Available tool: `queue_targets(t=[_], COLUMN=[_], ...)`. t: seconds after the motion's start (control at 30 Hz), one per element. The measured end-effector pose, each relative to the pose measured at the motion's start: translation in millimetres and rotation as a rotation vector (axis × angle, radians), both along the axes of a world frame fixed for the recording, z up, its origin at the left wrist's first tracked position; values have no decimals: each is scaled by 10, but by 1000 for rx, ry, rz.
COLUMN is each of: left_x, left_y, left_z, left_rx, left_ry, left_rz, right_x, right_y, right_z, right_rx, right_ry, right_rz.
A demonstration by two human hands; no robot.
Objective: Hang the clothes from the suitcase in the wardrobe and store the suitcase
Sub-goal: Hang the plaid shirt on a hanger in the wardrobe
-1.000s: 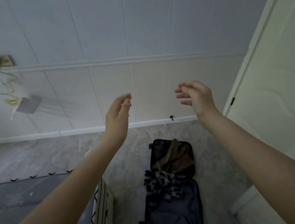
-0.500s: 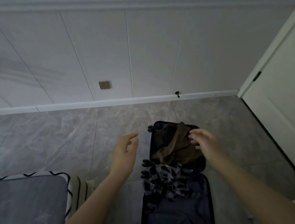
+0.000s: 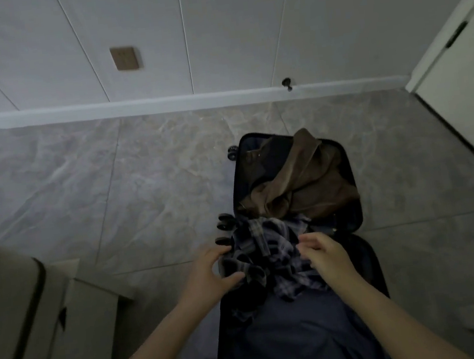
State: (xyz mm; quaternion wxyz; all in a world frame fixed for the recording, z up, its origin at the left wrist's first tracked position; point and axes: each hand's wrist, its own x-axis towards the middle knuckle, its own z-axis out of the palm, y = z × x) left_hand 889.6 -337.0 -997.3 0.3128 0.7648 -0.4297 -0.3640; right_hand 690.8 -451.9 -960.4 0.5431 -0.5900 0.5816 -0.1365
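Note:
A dark suitcase lies open on the grey tiled floor, its near half lined in dark blue. A brown garment is crumpled in the far half. A dark plaid shirt is bunched across the hinge in the middle. My left hand curls thumb and fingers round the shirt's left edge. My right hand curls its fingers into the shirt's right side. Both forearms reach down from the bottom of the view.
A bed corner with a patterned cover stands at the left. A white door is on the right. The panelled wall behind carries a brown socket plate and a small door stop at the skirting.
My head has tilted down towards the floor. Both hands dropped from chest height in front of the wall to the suitcase and closed on the plaid shirt.

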Motion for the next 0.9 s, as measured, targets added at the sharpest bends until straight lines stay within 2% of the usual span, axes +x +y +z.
queue_targets(t=[0.17,0.33,0.4,0.47,0.53,0.63,0.73,0.83,0.9], left_x=[-46,-17,-12,-3,0,-88,-213,-373,-453], left_y=[-190,-295,-328,-400,-501,-640,-727,-793,-816], left_z=[-970,-1623,-1666,-1552,-1235,-518,607,1664,2424], left_rx=[9,221,247,180,81,-73,-178,-295,-358], left_ry=[-243,-483,-413,-270,-119,102,306,394,440], left_rz=[-113,-171,-152,-44,95,194,197,128,106], right_x=[101,329,342,335,334,312,304,331,310], right_y=[-120,37,75,53,7,-39,-61,-106,-127], right_z=[-1004,-1694,-1826,-1875,-1743,-1267,-338,480,1182], right_rx=[41,84,34,-60,-116,-70,-89,-51,-38], right_ry=[17,29,111,201,175,4,-201,-206,-115], right_rz=[95,295,378,428,373,227,240,206,95])
